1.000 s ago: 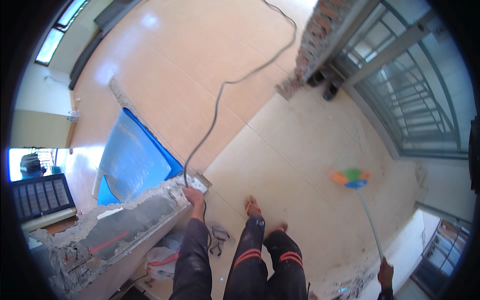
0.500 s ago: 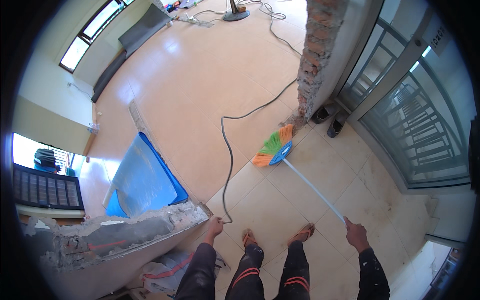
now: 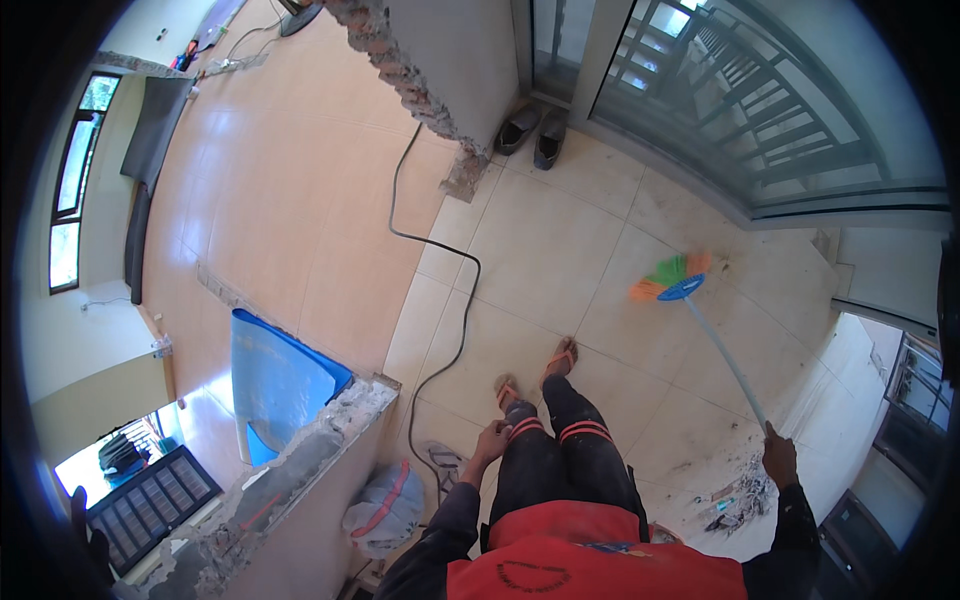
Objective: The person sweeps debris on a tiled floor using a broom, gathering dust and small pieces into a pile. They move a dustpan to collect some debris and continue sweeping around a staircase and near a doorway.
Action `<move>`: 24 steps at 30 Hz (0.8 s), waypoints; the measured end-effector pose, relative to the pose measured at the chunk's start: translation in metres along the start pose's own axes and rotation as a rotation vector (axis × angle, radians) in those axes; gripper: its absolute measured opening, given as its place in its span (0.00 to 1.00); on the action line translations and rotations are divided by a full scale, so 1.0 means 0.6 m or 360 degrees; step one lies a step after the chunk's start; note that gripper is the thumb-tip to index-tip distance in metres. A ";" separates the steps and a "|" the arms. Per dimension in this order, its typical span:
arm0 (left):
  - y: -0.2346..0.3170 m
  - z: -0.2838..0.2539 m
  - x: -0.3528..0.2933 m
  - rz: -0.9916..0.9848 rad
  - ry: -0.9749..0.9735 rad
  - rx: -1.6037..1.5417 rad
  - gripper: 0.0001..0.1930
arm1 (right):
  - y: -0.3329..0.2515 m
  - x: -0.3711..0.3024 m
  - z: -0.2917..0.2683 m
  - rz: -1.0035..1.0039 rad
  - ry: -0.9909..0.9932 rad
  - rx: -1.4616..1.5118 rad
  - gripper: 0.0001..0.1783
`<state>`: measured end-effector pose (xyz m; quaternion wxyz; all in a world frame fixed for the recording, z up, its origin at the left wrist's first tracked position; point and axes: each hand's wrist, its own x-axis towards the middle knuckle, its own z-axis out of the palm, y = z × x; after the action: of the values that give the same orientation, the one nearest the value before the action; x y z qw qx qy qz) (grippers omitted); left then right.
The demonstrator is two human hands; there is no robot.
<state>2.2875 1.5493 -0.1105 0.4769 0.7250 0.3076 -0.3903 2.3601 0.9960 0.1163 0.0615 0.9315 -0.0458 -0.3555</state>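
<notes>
Pale floor [image 3: 555,230] lies under the broom [image 3: 683,288], its head near the edge by the glass door [image 3: 760,130]; right hand [image 3: 779,458] clamped round the handle [image 3: 736,375], left hand [image 3: 492,440] curled beside a knee [image 3: 525,428], grip unclear.

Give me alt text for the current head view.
A person's right hand grips a long-handled broom, its orange and green bristles over pale floor tiles. The left hand is by the left leg; dark debris lies nearby.
</notes>
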 end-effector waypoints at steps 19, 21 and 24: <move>0.248 -0.189 0.140 -0.0095 0.0272 -0.0165 0.15 | -0.127 0.225 -0.098 0.0230 -0.0166 0.0291 0.24; 0.291 -0.188 0.179 0.0029 0.0297 0.0124 0.15 | -0.092 0.171 -0.092 0.0338 -0.0299 0.0258 0.25; 0.381 -0.167 0.253 0.0277 0.0341 0.0518 0.14 | -0.049 0.105 -0.044 0.0463 -0.0349 0.0242 0.24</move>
<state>2.5789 1.5723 -0.1139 0.3501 0.8536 0.2257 -0.3128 2.4259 1.0193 0.0899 0.0364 0.8727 -0.2132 -0.4378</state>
